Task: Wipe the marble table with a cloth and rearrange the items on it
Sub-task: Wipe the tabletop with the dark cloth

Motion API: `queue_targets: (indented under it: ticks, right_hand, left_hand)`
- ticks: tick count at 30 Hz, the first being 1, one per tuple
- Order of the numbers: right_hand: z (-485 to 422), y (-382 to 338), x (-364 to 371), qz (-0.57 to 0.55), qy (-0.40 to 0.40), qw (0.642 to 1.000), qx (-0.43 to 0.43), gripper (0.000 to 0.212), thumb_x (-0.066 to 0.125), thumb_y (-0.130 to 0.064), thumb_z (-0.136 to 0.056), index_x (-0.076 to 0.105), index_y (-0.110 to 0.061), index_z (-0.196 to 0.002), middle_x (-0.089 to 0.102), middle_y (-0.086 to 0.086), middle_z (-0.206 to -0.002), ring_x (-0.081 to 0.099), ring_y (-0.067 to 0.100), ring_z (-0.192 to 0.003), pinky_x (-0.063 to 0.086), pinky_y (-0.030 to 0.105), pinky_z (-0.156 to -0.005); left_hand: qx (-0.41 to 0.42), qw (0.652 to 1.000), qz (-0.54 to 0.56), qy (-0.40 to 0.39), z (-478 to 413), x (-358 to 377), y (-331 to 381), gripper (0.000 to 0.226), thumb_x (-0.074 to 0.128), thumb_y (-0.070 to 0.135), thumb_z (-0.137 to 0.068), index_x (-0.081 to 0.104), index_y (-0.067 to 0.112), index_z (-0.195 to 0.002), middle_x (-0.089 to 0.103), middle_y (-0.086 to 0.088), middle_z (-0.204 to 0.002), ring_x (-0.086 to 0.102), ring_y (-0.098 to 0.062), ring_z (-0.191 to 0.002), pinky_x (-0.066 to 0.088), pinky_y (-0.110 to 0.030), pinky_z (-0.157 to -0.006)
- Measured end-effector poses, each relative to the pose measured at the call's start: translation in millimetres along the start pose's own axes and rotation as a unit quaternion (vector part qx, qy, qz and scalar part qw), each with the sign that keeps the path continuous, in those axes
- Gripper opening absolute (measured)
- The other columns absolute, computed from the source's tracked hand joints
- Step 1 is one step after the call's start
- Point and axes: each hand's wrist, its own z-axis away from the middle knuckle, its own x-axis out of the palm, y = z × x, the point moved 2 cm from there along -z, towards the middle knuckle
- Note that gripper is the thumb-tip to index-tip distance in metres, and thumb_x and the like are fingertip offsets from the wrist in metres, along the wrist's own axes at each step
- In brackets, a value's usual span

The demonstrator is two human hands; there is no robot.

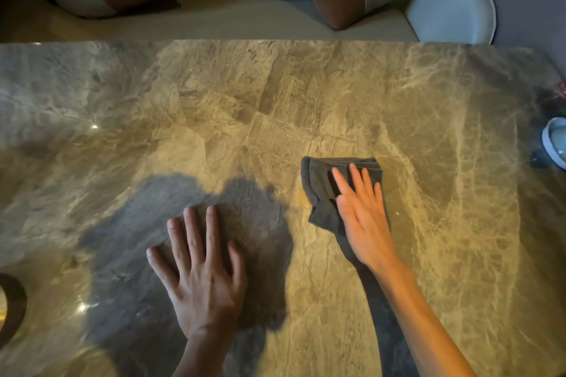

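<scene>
Dark grey cloth (324, 184) lies folded on the marble tabletop (214, 107), right of centre and toward the near side. It is pinned flat under the right hand (361, 211), fingers extended and slightly spread, palm down; nothing is gripped, the cloth is only pressed. Left hand (203, 272) is laid flat and open on bare stone, well apart from the cloth, holding nothing, apparently as a brace.

Handling, as judged: the cloth is soft, limp and light. Several layers are seen at its far edge, and a loose flap hangs out at the near left corner. It can be expected to bunch or unfold if pushed from one edge only. Best control is likely from broad palm pressure over the folded middle, or a pinch at the thick folded edge when it must be lifted.

The polished stone shows glossy highlights and is presumably slick, so the cloth should glide easily. A faint wet-looking patch is noted just left of the cloth.

A pale blue-rimmed dish (556, 142) sits at the right edge, cut off by the frame; probably breakable, to be lifted rather than slid. A dark round object (13, 304) is partly seen at the left edge; it cannot be identified.
</scene>
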Motion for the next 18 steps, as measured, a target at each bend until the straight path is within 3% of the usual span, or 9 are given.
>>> queue_targets:
  ticks: [2,4,8,18]
  right_hand:
    - [-0.6,-5.2,9.9,0.147,0.006,0.989,0.007,0.053,-0.001,-0.059,-0.097,0.003,-0.053,-0.150,-0.003,-0.005,-0.166,-0.010,0.022,-0.153,0.002,0.056,-0.123]
    - [-4.2,-14.3,17.4,0.200,0.026,0.979,0.024,0.054,0.002,-0.060,-0.097,0.004,-0.051,-0.150,0.001,0.002,-0.166,-0.004,0.032,-0.152,0.005,0.061,-0.121]
    - [-15.2,-34.6,29.1,0.195,0.034,0.980,0.025,0.053,0.012,-0.061,-0.098,0.006,-0.052,-0.150,0.002,0.003,-0.166,-0.006,0.036,-0.152,0.004,0.066,-0.118]
    - [12.9,-59.2,46.7,0.223,0.012,0.969,-0.109,0.055,0.023,-0.065,-0.096,0.015,-0.052,-0.149,0.010,0.007,-0.165,0.000,0.042,-0.150,0.008,0.067,-0.115]
  left_hand:
    - [-0.001,1.000,0.000,-0.001,-0.2,-0.9,0.5,0.068,0.022,0.048,-0.090,0.007,0.030,-0.155,0.002,0.000,-0.165,-0.002,-0.023,-0.153,0.004,-0.062,-0.120]
    - [-0.002,1.000,0.003,-0.001,-0.3,-1.1,0.7,0.068,0.023,0.048,-0.091,0.007,0.030,-0.155,0.001,0.000,-0.165,-0.003,-0.023,-0.153,0.003,-0.061,-0.120]
    - [-0.002,1.000,0.003,0.003,0.2,-0.8,0.8,0.069,0.026,0.047,-0.091,0.006,0.030,-0.155,0.000,0.001,-0.165,-0.003,-0.022,-0.153,0.003,-0.061,-0.120]
    - [0.000,1.000,0.014,0.012,0.2,2.0,-3.1,0.068,0.022,0.042,-0.091,-0.001,0.031,-0.154,-0.003,0.004,-0.165,-0.006,-0.019,-0.153,0.002,-0.060,-0.121]
